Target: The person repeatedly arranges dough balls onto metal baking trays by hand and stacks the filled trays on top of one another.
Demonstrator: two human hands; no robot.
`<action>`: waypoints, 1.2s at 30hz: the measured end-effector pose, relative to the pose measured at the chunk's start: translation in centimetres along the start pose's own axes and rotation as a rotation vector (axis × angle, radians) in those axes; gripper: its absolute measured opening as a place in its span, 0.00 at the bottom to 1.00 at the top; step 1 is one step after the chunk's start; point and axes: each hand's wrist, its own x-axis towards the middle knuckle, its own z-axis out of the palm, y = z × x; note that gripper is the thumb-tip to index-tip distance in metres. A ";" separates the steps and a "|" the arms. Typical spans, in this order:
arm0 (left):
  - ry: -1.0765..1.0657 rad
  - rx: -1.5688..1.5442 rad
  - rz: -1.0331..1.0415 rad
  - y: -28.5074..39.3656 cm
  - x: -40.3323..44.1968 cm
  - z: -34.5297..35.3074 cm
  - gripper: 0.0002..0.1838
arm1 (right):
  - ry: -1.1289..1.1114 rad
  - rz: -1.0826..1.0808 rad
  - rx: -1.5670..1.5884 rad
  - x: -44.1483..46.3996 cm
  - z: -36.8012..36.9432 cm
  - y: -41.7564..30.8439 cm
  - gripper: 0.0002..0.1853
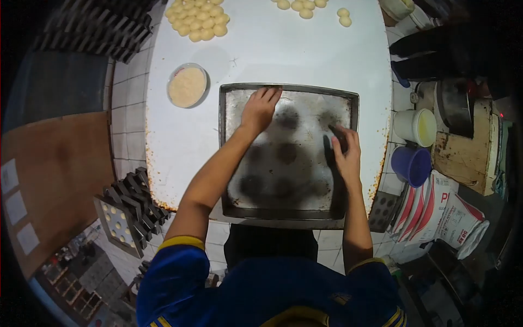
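A large, worn metal baking tray (pixel 289 213) with raised walls lies at the near edge of the white table, its bottom marked by dark patches. My left hand (pixel 260 113) reaches across it, fingers bent over the far wall and closed on that rim. Above the tray's right side, my right hand (pixel 347 152) holds a small dark object (pixel 334 129) between thumb and fingers; its kind is too unclear to tell. Left of the tray stands a round tub of pale crumbs (pixel 187 87).
Pale dough balls (pixel 199 19) sit in a cluster at the table's far left, others (pixel 305 6) at the far right. Buckets (pixel 412 166) and red-and-white sacks (pixel 436 215) stand on the right. A stack of trays (pixel 122 218) stands at lower left. A person's dark clothing (pixel 436 52) shows upper right.
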 end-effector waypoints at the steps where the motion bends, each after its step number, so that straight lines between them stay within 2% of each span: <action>1: -0.083 0.072 0.030 -0.5 0.6 0.8 0.23 | 0.006 0.054 0.124 1.1 0.1 -0.6 0.19; 3: -0.186 -0.007 -0.070 -1.7 2.3 1.5 0.15 | 0.038 0.197 0.346 3.8 -0.6 -2.2 0.18; 4: -0.204 -0.040 -0.117 -2.2 3.3 1.6 0.11 | 0.080 0.194 0.418 5.0 -0.4 -0.9 0.17; 5: -0.201 -0.040 -0.114 -2.4 3.2 1.2 0.11 | 0.101 0.242 0.524 6.3 -1.0 -0.6 0.18; 7: -0.074 -0.485 -0.240 -0.7 0.4 -2.9 0.08 | 0.116 0.305 0.673 8.7 -2.0 0.6 0.18; 8: -0.087 -0.536 -0.403 0.3 -1.8 -6.7 0.08 | 0.119 0.302 0.672 10.3 -2.3 1.6 0.18; 9: 0.011 -0.599 -0.486 0.5 -5.3 -9.6 0.11 | 0.113 0.254 0.589 12.3 -2.4 2.6 0.18; 11: 0.239 -0.646 -0.944 -2.8 -15.6 -13.1 0.15 | 0.170 0.124 0.435 18.3 -1.8 4.3 0.18; 12: 0.290 -0.584 -1.064 -4.0 -19.0 -16.1 0.23 | 0.142 0.140 0.374 22.1 -1.8 5.0 0.20; 13: 0.214 0.085 -0.977 -7.9 -27.8 -15.9 0.31 | 0.173 0.076 0.369 26.6 -0.8 7.2 0.23; 14: -0.026 0.461 -0.939 -6.1 -28.8 -18.9 0.39 | 0.178 0.070 0.355 30.4 -0.1 7.1 0.27; 15: -0.294 0.587 -1.096 -6.8 -33.9 -21.0 0.38 | 0.200 -0.019 0.183 34.6 1.1 9.2 0.37; 16: -0.308 0.311 -1.297 -8.0 -38.6 -22.7 0.27 | 0.242 -0.029 0.012 38.8 2.9 11.2 0.42; 17: -0.183 0.360 -1.324 -5.4 -35.7 -24.2 0.17 | 0.282 -0.039 -0.160 42.3 4.5 12.8 0.47; 18: -0.055 0.380 -1.388 -3.5 -31.9 -24.4 0.13 | 0.273 0.048 -0.167 45.3 5.4 12.7 0.49; 20: 0.052 0.281 -1.310 -1.9 -29.4 -24.0 0.11 | 0.247 0.136 -0.175 48.5 6.9 10.8 0.51; 22: 0.106 0.225 -1.260 -0.2 -28.7 -21.9 0.11 | 0.119 0.326 -0.393 50.0 8.8 9.5 0.50; 23: 0.170 0.166 -1.195 0.6 -28.2 -20.7 0.10 | 0.101 0.326 -0.396 50.6 9.4 9.4 0.50; 25: 0.192 0.079 -1.155 0.5 -24.9 -18.6 0.09 | 0.300 0.217 -0.496 52.3 10.6 11.2 0.52; 26: 0.235 0.009 -1.096 -0.6 -24.4 -17.6 0.09 | 0.298 0.203 -0.502 53.5 9.7 14.2 0.47; 27: 0.202 -0.039 -1.155 0.5 -23.2 -17.5 0.09 | 0.275 0.167 -0.496 54.8 9.3 16.7 0.42; 28: 0.177 -0.085 -1.214 1.3 -22.2 -17.5 0.09 | 0.382 -0.058 -0.291 53.4 8.4 15.7 0.38; 29: 0.223 -0.114 -1.219 1.6 -22.5 -17.3 0.10 | 0.167 -0.014 -0.111 55.8 6.7 18.6 0.42; 30: 0.269 -0.141 -1.223 1.9 -23.0 -17.2 0.10 | 0.086 0.093 0.150 54.9 5.5 17.1 0.40; 32: 0.314 -0.208 -1.243 2.3 -23.5 -17.8 0.11 | -0.002 0.069 0.476 50.6 3.3 12.4 0.44; 33: 0.333 -0.224 -1.268 2.7 -23.8 -18.2 0.11 | -0.036 0.031 0.497 48.2 3.0 9.5 0.43; 34: 0.343 -0.253 -1.273 2.4 -24.0 -18.5 0.11 | -0.018 0.086 0.520 43.5 3.0 4.5 0.41; 36: 0.398 -0.369 -1.323 2.7 -23.9 -18.3 0.10 | -0.182 -0.004 0.435 35.1 3.1 -1.2 0.34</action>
